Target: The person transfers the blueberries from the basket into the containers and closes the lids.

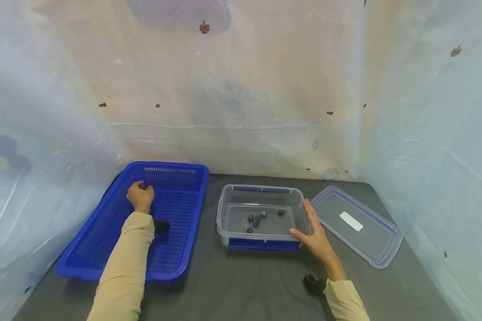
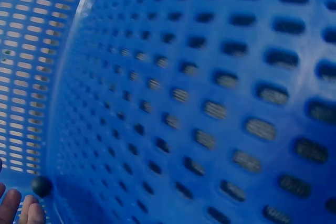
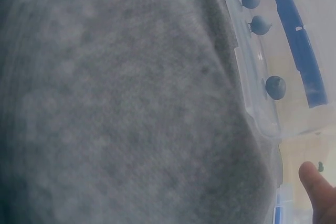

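Note:
My left hand is inside the blue plastic basket, near its far left side, with the fingers bent. In the left wrist view, a dark round blueberry lies low in the basket, right beside the fingertips. My right hand rests at the right end of a clear container, its fingers straight along the side and the thumb at the front rim. Several blueberries lie scattered on the container's floor. One blueberry shows through the wall in the right wrist view.
A clear lid with a blue seal and a white label lies right of the container. Grey cloth covers the table. Patterned sheets hang behind and at both sides. The basket's walls rise around my left hand.

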The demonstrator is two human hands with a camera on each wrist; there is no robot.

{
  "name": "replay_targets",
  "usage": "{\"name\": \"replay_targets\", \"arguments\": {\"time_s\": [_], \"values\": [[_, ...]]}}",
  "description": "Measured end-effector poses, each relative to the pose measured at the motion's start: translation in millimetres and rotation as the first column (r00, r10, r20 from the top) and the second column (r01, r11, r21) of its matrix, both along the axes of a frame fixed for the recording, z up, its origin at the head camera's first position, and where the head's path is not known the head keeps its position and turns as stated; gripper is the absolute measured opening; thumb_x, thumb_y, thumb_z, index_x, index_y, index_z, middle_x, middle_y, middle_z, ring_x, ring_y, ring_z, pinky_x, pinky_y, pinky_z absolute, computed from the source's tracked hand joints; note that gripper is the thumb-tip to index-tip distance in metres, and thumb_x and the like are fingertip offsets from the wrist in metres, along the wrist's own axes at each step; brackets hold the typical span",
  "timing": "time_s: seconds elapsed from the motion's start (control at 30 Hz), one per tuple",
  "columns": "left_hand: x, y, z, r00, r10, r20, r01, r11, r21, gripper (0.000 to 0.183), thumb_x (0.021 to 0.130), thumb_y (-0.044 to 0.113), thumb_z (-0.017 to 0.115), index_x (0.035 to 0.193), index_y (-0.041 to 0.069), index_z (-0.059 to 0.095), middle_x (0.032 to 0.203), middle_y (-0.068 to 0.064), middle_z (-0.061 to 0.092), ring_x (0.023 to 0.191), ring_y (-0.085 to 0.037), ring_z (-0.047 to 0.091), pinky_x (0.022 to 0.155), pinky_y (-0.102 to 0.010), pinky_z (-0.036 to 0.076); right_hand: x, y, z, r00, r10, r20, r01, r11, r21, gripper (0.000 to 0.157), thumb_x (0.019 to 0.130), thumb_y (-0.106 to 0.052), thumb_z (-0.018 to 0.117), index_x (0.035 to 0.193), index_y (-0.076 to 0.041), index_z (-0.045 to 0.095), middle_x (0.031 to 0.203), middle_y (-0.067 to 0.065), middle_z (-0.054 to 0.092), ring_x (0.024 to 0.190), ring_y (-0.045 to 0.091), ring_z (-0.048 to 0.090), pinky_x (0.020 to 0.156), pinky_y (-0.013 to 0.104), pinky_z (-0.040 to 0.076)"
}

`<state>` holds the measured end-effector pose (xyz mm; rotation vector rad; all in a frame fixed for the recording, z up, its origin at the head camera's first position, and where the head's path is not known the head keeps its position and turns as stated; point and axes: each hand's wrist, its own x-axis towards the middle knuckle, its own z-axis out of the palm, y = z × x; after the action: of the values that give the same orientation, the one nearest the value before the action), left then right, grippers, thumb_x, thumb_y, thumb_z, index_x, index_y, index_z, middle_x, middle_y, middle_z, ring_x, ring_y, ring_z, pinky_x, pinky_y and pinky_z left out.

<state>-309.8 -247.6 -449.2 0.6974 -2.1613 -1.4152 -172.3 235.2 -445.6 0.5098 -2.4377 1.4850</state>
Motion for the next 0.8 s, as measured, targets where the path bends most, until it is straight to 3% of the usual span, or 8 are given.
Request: {"name": "replay_targets", "arguments": {"time_s": [0.23,0.57,0.8], "values": [[-4.9,-6,-14.8,1.0,-0.009,-0.003,0.009,0.996,-0.087,0.039,0.086,-0.005,0.05,0.122,-0.019,0.053,0.125,-0.036,0.051,0.123,-0.05,0.037,0.107,-0.05,0.024,0.4,0,-1.9,1.0,0.003,0.001,-0.003,1.0,0.004,0.087,0.081,-0.001,0.072,0.15,0.007,0.019,0.156,0.027,0.009,0.141,0.047,0.007,0.104,0.07,0.012],[-6.9,-7,-20.4,0.996,-0.071,0.047,0.077,0.983,-0.168,0.041,0.086,-0.007,0.049,0.124,-0.02,0.051,0.128,-0.038,0.048,0.125,-0.051,0.035,0.108,-0.051,0.023,-0.6,1,-2.5,1.0,-0.001,-0.007,0.001,1.0,0.014,0.087,0.081,-0.002,0.072,0.151,0.006,0.019,0.157,0.026,0.009,0.141,0.046,0.007,0.104,0.069,0.013],[-11.0,-8,-27.5,0.995,-0.092,0.039,0.099,0.959,-0.267,0.038,0.082,-0.006,0.05,0.117,-0.022,0.055,0.118,-0.04,0.052,0.118,-0.053,0.039,0.105,-0.052,0.026,-0.1,0,-3.7,1.0,-0.001,-0.012,0.001,1.0,0.004,0.087,0.081,-0.001,0.072,0.15,0.007,0.02,0.157,0.023,0.01,0.142,0.045,0.008,0.105,0.068,0.012]]}}
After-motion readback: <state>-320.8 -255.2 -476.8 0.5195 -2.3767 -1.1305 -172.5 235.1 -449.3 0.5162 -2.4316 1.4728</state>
